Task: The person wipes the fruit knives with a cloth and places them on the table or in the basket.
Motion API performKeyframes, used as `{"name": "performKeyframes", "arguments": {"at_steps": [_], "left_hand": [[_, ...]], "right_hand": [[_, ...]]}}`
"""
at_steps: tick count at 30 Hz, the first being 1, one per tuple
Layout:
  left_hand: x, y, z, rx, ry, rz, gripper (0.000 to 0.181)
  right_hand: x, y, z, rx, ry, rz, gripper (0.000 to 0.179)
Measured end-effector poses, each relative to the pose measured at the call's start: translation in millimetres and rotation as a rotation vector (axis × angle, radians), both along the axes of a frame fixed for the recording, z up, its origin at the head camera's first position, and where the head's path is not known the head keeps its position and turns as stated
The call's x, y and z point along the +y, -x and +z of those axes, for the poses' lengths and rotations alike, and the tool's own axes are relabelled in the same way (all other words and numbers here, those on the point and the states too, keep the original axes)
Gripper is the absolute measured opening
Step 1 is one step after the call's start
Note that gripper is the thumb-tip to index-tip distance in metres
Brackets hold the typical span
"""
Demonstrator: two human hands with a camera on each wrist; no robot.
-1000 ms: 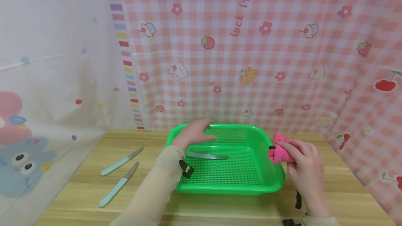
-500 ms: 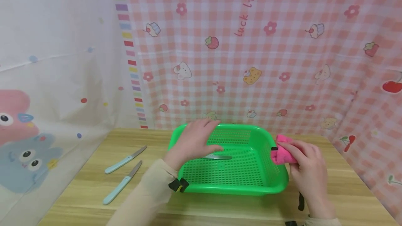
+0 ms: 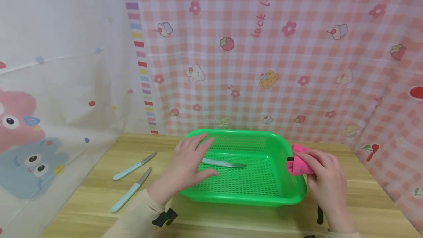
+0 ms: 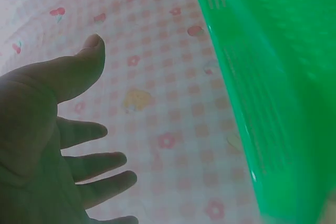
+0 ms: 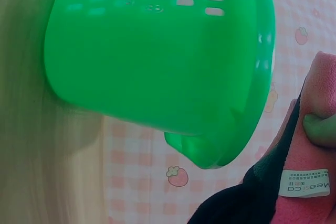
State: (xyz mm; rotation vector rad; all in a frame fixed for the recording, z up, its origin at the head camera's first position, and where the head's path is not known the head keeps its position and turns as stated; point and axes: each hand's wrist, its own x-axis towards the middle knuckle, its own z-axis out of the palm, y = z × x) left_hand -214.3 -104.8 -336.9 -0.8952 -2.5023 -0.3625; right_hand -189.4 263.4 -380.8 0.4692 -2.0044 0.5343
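My right hand (image 3: 327, 183) grips a folded bright pink cloth (image 3: 300, 161) just over the right rim of a green plastic basket (image 3: 244, 200). In the right wrist view the cloth (image 5: 307, 156) shows a white label and a dark strip along its edge. My left hand (image 3: 186, 162), fingers spread and holding nothing, is over the basket's left side. One knife (image 3: 228, 164) with a pale blue handle lies on the basket floor, its blade pointing right; the left hand is close to its handle end. The left wrist view shows the spread left hand (image 4: 68, 145) beside the basket wall (image 4: 247, 103).
Two more knives with pale blue handles, a rear knife (image 3: 135, 166) and a front knife (image 3: 131, 190), lie on the wooden table (image 3: 211, 223) left of the basket. A pink checked curtain (image 3: 244, 65) hangs behind, and a white printed sheet (image 3: 66, 83) hangs on the left.
My left hand has drawn back leftward and toward me from over the basket, its fingers spreading, and the basket knife shows more fully. The right hand keeps hold of the cloth at the right rim.
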Motion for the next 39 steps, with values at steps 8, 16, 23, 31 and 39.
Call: {"name": "performKeyframes", "arguments": {"at_steps": [8, 16, 23, 31, 39], "left_hand": [[-51.3, -9.3, -19.3, -0.036, -0.024, 0.127, 0.094], [-97.9, -18.4, -40.3, -0.103, -0.092, 0.211, 0.089], [-125.5, -22.7, -58.3, -0.102, -0.099, 0.227, 0.096], [-151.2, -23.2, -84.8, -0.220, -0.065, 0.335, 0.093], [-173.6, -15.0, -101.4, -0.382, -0.025, 0.447, 0.084]], "right_hand": [[4.0, -2.3, 0.5, -0.018, -0.011, -0.002, 0.043], [9.3, -3.3, -0.7, 0.000, -0.016, -0.011, 0.044], [11.9, -4.1, -0.7, 0.002, -0.021, -0.011, 0.043], [13.2, -4.9, -0.5, -0.007, -0.028, -0.007, 0.044], [13.6, -4.9, -1.2, -0.004, -0.035, -0.002, 0.049]]}}
